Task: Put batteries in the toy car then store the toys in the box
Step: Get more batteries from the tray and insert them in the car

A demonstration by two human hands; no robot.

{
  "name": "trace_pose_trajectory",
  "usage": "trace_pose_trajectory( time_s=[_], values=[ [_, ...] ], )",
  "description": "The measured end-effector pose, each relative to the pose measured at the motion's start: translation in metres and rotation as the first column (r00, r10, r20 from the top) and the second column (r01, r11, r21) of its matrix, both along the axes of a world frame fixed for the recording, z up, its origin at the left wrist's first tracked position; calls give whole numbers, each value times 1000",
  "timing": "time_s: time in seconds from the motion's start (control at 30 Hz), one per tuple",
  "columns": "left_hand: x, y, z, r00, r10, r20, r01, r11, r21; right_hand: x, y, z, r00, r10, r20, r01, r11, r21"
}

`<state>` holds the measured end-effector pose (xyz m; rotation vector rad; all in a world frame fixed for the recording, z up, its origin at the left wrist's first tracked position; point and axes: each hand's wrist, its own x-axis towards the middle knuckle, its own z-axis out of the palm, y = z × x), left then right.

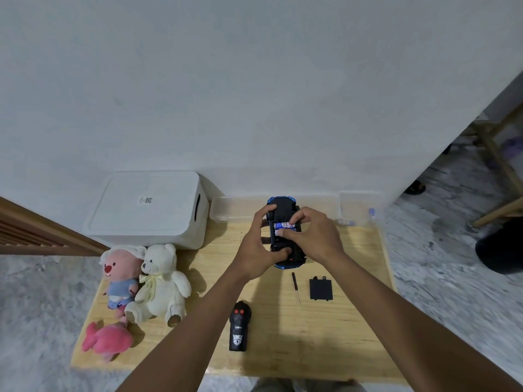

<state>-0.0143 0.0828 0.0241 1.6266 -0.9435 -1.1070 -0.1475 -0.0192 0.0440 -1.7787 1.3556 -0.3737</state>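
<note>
A blue toy car lies upside down at the far middle of the wooden table. My left hand grips its left side and near end. My right hand rests over the open battery compartment, fingers pressing on blue-and-white batteries seated there. The black battery cover and a small screwdriver lie on the table near the car. The white storage box stands closed at the back left.
A black remote control lies near the table's front. A pink-faced plush, a white teddy bear and a pink plush sit at the left. Clear plastic containers stand along the wall. A wooden chair is at the right.
</note>
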Motion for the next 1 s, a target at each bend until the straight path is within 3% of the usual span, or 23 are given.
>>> trace_pose_trajectory(
  time_s=[0.17, 0.27, 0.37, 0.47, 0.63, 0.83, 1.0],
  values=[
    [1, -1, 0, 999, 25, -48, -25, 1000, 4, -3, -2, 5, 1000, 10, 28, -9, 999, -35],
    [4, -2, 1, 998, 29, -47, -29, 999, 14, -5, -4, 14, 992, -36, 118, 25, 995, 96],
    [5, 0, -1, 999, 19, -40, -18, 1000, 22, -8, -8, 18, 991, 55, 124, -83, 969, 231],
    [4, 1, -1, 999, 7, -37, -6, 1000, 27, -11, -9, 16, 970, 121, 211, -163, 967, 193],
    [5, 5, -2, 999, 6, -45, -5, 1000, 29, -14, -6, 14, 955, 76, 285, -115, 986, 124],
    [9, 10, -2, 999, 15, -40, -13, 999, 36, -13, 0, 8, 954, 106, 280, -128, 990, 64],
    [10, 13, -2, 999, 10, -37, -8, 999, 34, -11, 3, 7, 972, 172, 160, -181, 982, 46]
  ],
)
